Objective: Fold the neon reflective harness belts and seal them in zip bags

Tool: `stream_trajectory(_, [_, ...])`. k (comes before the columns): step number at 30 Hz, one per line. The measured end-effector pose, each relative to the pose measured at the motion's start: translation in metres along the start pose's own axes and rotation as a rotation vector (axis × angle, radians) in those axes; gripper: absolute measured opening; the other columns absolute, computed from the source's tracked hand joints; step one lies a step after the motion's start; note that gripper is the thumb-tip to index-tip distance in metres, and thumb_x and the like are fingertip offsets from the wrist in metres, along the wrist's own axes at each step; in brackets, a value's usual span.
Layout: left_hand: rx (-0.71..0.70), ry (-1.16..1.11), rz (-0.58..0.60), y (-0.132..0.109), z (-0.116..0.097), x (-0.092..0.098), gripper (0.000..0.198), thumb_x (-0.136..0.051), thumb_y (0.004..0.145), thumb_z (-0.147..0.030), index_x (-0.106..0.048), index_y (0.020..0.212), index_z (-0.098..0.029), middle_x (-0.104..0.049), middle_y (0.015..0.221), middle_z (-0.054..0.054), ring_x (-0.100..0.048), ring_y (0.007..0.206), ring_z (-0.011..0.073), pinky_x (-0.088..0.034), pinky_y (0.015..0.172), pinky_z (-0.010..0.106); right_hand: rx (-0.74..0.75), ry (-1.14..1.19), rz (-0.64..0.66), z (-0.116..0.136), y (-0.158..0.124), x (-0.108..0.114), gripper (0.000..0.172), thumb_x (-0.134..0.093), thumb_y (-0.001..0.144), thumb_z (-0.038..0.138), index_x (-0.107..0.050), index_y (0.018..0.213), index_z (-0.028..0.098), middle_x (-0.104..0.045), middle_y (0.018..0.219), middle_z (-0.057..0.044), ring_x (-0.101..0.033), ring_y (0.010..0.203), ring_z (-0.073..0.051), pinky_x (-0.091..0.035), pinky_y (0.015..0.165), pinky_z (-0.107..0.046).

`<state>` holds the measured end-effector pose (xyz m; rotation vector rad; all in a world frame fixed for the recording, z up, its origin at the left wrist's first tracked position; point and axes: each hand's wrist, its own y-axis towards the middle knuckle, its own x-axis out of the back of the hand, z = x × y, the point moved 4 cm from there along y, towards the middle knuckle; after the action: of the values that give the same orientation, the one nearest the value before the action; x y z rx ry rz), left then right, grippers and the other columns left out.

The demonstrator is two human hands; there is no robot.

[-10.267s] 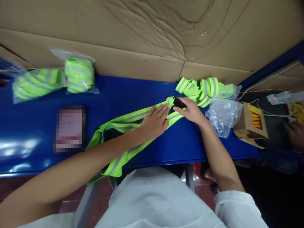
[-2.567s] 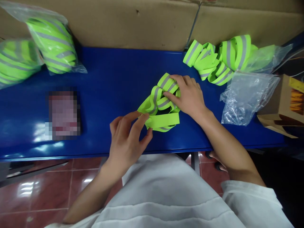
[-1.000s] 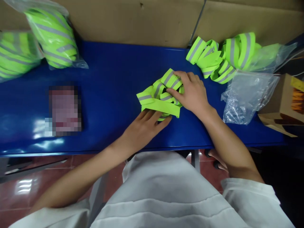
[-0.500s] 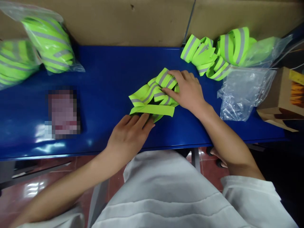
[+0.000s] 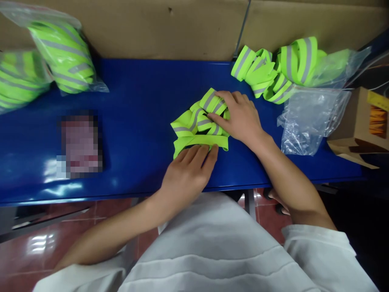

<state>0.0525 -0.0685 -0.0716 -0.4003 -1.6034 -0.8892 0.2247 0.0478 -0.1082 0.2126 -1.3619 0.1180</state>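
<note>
Neon strap [image 5: 209, 99] pinched by right hand [image 5: 243, 117], touched by left hand [image 5: 188, 172], grip unclear; tabletop [image 5: 136, 117] exposed leftward, front edge [image 5: 91, 200] crossed by forearms [image 5: 121, 229].

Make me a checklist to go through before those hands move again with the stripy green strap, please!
1. Right hand on the green strap: ok, thumb and fingers are around its right end.
2. Left hand gripping firmly: cannot tell, its fingers are at the near edge with their tips partly hidden.
3. Loops lying neat and flat: not ok, they overlap unevenly and some stand up.
4. Strap apart from the other green straps: ok, blue table shows between them.
5. Clear plastic bag out from under the strap: ok, it lies farther right.
</note>
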Motion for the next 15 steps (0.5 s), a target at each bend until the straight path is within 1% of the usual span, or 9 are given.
stream_trajectory(1, [-0.008,0.009,-0.012,0.003,-0.001,-0.003,0.037,-0.060,0.100,-0.012,-0.063,0.138,-0.012,-0.074,0.123,0.015,-0.072,0.110,0.0290,-0.057,0.090,0.042,0.002,-0.001,-0.001,0.000,0.000,0.000,0.073,-0.043,0.103,0.072,-0.048,0.156,0.022,-0.060,0.145,-0.020,-0.058,0.126,-0.041,-0.048,0.101,-0.054])
stream_trajectory(3, [0.018,0.054,-0.044,0.008,0.001,-0.007,0.043,-0.060,0.100,-0.013,-0.060,0.142,-0.020,-0.072,0.131,0.015,-0.070,0.114,0.0317,-0.055,0.092,0.047,0.008,-0.007,-0.001,0.000,0.000,0.000,0.073,-0.042,0.103,0.072,-0.048,0.156,0.022,-0.061,0.144,-0.020,-0.058,0.125,-0.041,-0.049,0.101,-0.053])
stream_trajectory(5, [0.082,0.096,-0.055,0.014,0.010,-0.010,0.045,-0.058,0.101,-0.013,-0.059,0.144,-0.027,-0.067,0.140,0.015,-0.068,0.121,0.0343,-0.052,0.095,0.052,0.014,-0.015,-0.003,-0.001,0.000,0.000,0.074,-0.041,0.103,0.072,-0.047,0.156,0.022,-0.061,0.143,-0.019,-0.059,0.124,-0.040,-0.049,0.100,-0.052])
stream_trajectory(6, [0.103,0.093,-0.041,0.018,0.015,-0.011,0.041,-0.056,0.102,-0.014,-0.062,0.140,-0.027,-0.068,0.140,0.014,-0.068,0.121,0.0344,-0.051,0.096,0.052,0.016,-0.017,-0.003,-0.001,0.000,0.000,0.074,-0.040,0.103,0.073,-0.047,0.156,0.022,-0.061,0.142,-0.019,-0.059,0.123,-0.040,-0.049,0.100,-0.052])
stream_trajectory(8, [0.119,0.052,0.024,0.025,0.028,-0.011,0.029,-0.051,0.103,-0.014,-0.069,0.125,-0.021,-0.073,0.127,0.013,-0.070,0.113,0.0326,-0.052,0.090,0.049,0.019,-0.013,0.001,-0.001,0.000,0.000,0.074,-0.039,0.103,0.073,-0.047,0.156,0.022,-0.062,0.141,-0.019,-0.059,0.123,-0.039,-0.049,0.101,-0.051])
stream_trajectory(10, [0.136,-0.006,0.066,0.030,0.038,-0.008,0.026,-0.047,0.103,-0.014,-0.072,0.110,-0.019,-0.076,0.109,0.011,-0.072,0.100,0.0296,-0.051,0.081,0.044,0.017,-0.003,0.009,-0.002,0.000,0.001,0.074,-0.039,0.103,0.074,-0.048,0.156,0.022,-0.062,0.140,-0.019,-0.059,0.123,-0.039,-0.049,0.101,-0.051])
stream_trajectory(11, [0.150,-0.026,0.078,0.032,0.043,-0.005,0.026,-0.047,0.103,-0.014,-0.072,0.106,-0.019,-0.076,0.103,0.010,-0.071,0.095,0.0286,-0.050,0.078,0.042,0.017,0.003,0.015,-0.002,0.001,0.001,0.075,-0.039,0.103,0.074,-0.048,0.156,0.022,-0.062,0.140,-0.018,-0.059,0.123,-0.039,-0.049,0.101,-0.051])
stream_trajectory(13, [0.183,-0.049,0.061,0.031,0.049,0.002,0.024,-0.047,0.102,-0.015,-0.070,0.103,-0.020,-0.076,0.100,0.009,-0.071,0.093,0.0277,-0.048,0.078,0.042,0.017,0.014,0.021,-0.003,0.001,0.001,0.074,-0.040,0.103,0.074,-0.048,0.156,0.022,-0.062,0.139,-0.018,-0.059,0.123,-0.039,-0.048,0.101,-0.051])
stream_trajectory(15, [0.203,-0.064,0.024,0.028,0.051,0.009,0.020,-0.049,0.101,-0.016,-0.068,0.102,-0.020,-0.076,0.104,0.009,-0.071,0.095,0.0285,-0.048,0.081,0.044,0.023,0.023,0.022,-0.003,0.002,0.000,0.074,-0.040,0.103,0.073,-0.048,0.156,0.022,-0.062,0.139,-0.018,-0.059,0.123,-0.039,-0.048,0.102,-0.052])
